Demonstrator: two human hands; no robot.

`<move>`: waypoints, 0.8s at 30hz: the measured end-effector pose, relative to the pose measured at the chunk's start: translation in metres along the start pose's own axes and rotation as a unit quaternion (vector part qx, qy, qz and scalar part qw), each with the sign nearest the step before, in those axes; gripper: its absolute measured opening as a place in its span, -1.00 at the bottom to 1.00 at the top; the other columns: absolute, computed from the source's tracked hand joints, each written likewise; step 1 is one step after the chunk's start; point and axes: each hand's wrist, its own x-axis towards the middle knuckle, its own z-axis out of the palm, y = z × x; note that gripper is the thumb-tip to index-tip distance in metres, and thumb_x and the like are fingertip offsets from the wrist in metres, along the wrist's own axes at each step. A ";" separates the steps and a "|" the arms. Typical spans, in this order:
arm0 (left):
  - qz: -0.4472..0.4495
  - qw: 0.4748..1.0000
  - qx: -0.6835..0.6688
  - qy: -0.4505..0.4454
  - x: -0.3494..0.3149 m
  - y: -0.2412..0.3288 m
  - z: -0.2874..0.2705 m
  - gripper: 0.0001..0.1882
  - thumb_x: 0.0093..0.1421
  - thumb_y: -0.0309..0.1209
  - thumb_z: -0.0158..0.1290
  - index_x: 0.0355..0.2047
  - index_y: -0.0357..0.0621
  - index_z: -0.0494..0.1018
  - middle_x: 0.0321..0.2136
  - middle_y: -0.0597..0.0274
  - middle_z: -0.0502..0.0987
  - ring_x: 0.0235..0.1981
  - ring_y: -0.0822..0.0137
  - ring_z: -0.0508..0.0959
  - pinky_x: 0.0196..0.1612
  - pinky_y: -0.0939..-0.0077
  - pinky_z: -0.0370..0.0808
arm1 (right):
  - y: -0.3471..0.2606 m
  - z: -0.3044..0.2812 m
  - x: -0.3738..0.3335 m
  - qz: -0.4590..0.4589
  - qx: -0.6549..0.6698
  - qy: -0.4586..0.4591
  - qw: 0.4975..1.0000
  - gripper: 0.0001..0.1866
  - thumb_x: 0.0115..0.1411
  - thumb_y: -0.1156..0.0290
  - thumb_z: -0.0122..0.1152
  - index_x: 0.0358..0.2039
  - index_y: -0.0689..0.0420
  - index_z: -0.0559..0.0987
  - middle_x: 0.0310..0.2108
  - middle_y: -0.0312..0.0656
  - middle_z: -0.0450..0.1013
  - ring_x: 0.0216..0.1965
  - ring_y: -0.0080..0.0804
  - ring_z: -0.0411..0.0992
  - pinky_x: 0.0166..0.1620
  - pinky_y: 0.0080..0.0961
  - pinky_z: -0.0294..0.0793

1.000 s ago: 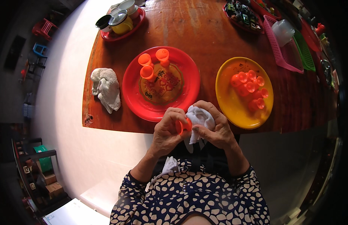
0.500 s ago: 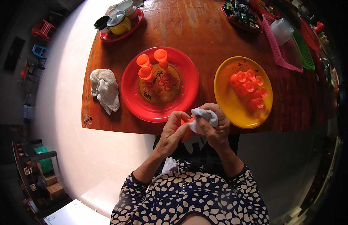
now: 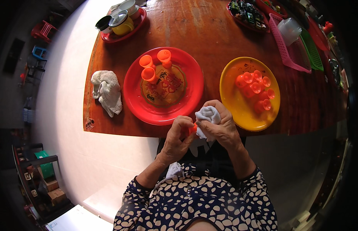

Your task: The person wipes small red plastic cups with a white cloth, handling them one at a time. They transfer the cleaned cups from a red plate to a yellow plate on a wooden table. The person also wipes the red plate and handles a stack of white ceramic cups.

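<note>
Between the fingers of my left hand (image 3: 176,139) is a small orange cup (image 3: 193,129), mostly covered by the fingers. My right hand (image 3: 224,129) is closed on a bunched white cloth (image 3: 208,115), which presses against the cup's end. Both hands are held just over the table's near edge. Beyond them lies a round red tray (image 3: 134,104) with three orange cups (image 3: 149,74) standing upright at its upper left. To the right, a yellow oval tray (image 3: 248,119) holds several orange cups (image 3: 256,87) lying on their sides, close together.
A crumpled white towel (image 3: 107,92) lies at the table's left. Enamel mugs (image 3: 121,24) stand on a red tray (image 3: 113,39) at the far left. Far right are a tray of dark small items (image 3: 246,16), a pink basket (image 3: 285,54) with clear plastic containers (image 3: 289,31), and a green basket (image 3: 312,52).
My right hand has turned a little, and the cloth has bunched up over the cup's end. My left hand still grips the cup in nearly the same place.
</note>
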 end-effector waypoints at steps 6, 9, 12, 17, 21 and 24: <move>-0.003 1.000 -0.012 -0.021 -0.002 0.002 0.001 -0.68 0.15 -0.75 0.04 -0.15 -0.17 0.28 -0.14 0.19 0.32 -0.19 0.47 0.41 -0.18 0.66 0.43 | -0.004 -0.002 0.013 -0.002 -0.078 0.016 0.997 -0.78 0.11 0.58 0.17 -0.22 0.18 0.41 -0.39 -0.29 0.46 -0.39 -0.63 0.44 -0.35 -0.65 0.48; -0.001 0.999 -0.020 -0.037 0.000 0.000 -0.001 -0.69 0.15 -0.74 0.05 -0.16 -0.17 0.27 -0.15 0.20 0.31 -0.22 0.48 0.42 -0.22 0.67 0.45 | 0.000 -0.005 0.018 -0.090 -0.212 0.102 0.968 -0.72 0.10 0.63 0.12 -0.15 0.18 0.41 -0.38 -0.25 0.47 -0.40 -0.56 0.48 -0.35 -0.57 0.50; -0.033 0.995 -0.084 -0.053 0.000 -0.002 -0.005 -0.70 0.16 -0.72 0.06 -0.16 -0.18 0.27 -0.16 0.21 0.29 -0.25 0.50 0.44 -0.26 0.66 0.46 | 0.015 -0.009 0.023 -0.140 -0.123 0.228 0.956 -0.60 0.05 0.75 0.04 -0.07 0.17 0.41 -0.36 -0.18 0.48 -0.40 -0.48 0.50 -0.34 -0.53 0.53; -0.093 0.988 -0.114 -0.042 0.004 0.000 -0.006 -0.73 0.20 -0.66 0.06 -0.15 -0.17 0.27 -0.17 0.27 0.31 -0.29 0.56 0.44 -0.29 0.68 0.47 | 0.014 -0.005 0.010 -0.112 -0.035 0.045 0.992 -0.56 0.05 0.77 0.05 -0.03 0.16 0.40 -0.21 -0.27 0.43 -0.27 -0.57 0.42 -0.21 -0.64 0.46; -0.151 0.972 -0.176 -0.040 0.005 0.007 -0.012 -0.76 0.20 -0.66 0.05 -0.16 -0.18 0.30 -0.25 0.34 0.32 -0.18 0.59 0.35 -0.10 0.71 0.35 | -0.007 -0.016 0.001 -0.064 -0.043 -0.124 0.989 -0.75 0.14 0.49 0.15 -0.14 0.20 0.52 -0.16 -0.20 0.39 -0.10 -0.44 0.39 0.00 -0.51 0.38; -0.149 0.970 -0.181 -0.057 0.004 0.009 -0.015 -0.76 0.20 -0.67 0.05 -0.16 -0.18 0.31 -0.24 0.33 0.33 -0.18 0.57 0.38 -0.09 0.69 0.37 | -0.006 -0.021 -0.001 -0.017 0.016 -0.190 0.981 -0.80 0.20 0.45 0.14 -0.15 0.17 0.56 -0.11 -0.18 0.40 -0.05 -0.41 0.39 0.04 -0.47 0.36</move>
